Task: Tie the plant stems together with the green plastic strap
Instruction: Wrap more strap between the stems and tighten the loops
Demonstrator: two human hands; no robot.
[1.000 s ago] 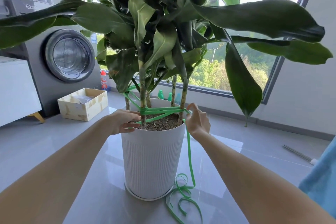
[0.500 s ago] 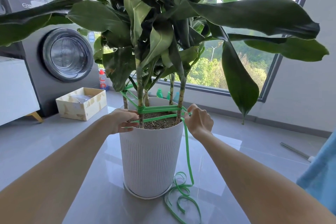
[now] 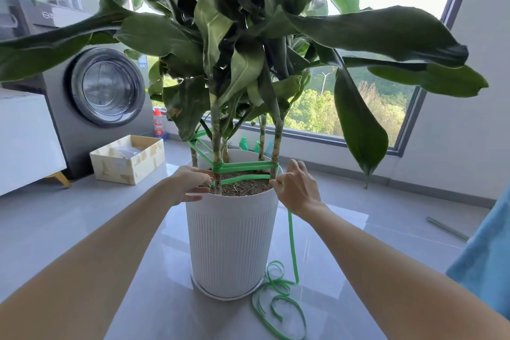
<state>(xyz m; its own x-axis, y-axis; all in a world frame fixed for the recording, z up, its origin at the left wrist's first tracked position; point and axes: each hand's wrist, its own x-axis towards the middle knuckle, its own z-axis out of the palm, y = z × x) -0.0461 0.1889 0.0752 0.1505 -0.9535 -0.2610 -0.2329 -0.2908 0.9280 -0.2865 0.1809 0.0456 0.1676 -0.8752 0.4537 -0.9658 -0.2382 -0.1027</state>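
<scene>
Both hands are up at the rim of the white ribbed pot [image 3: 231, 243]. The left hand [image 3: 190, 185] pinches the green strap [image 3: 244, 165] beside the front stem at the rim's left edge; the right hand [image 3: 299, 190] pinches it at the right edge. The strap runs round the stems [image 3: 216, 143] several times (slanting upward on the left), and its loose tail lies coiled on the floor [image 3: 82, 229] by the pot's right foot

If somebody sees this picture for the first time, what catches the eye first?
A big leafy plant in a white ribbed pot fills the centre. At the pot's rim, the left hand and right hand hold the green strap wound around the stems; its loose end coils on the floor.
</scene>
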